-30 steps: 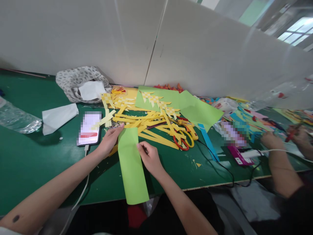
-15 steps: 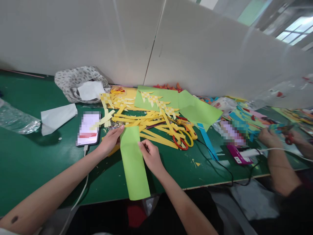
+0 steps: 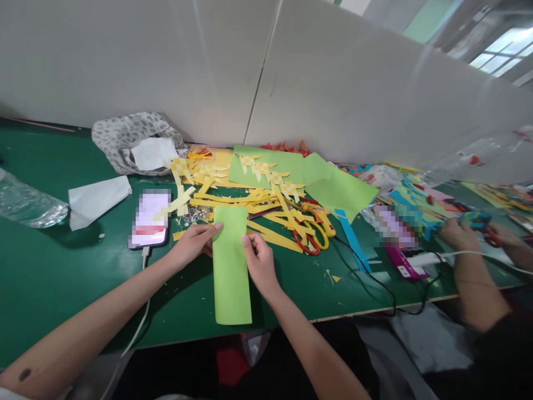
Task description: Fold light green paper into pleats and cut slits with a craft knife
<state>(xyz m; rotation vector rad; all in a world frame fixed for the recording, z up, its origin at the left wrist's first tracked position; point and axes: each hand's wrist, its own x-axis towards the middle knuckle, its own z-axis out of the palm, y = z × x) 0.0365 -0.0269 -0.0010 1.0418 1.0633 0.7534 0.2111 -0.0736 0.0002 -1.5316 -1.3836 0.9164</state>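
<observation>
The flat green table ends at six o'clock, with room at four. A long light-green paper sheet sits between the left hand, pinching its nine o'clock edge, and right hand, pinching three.

Nothing legible here! The smartphone on the left of the surface shows a lit screen, but it's pixelated, a red bar the clearest bit. Over towards the right, the magenta box near the front edge carries pale marks, too small to read. By the back edge, the bottle's red patch blurs out too.
</observation>
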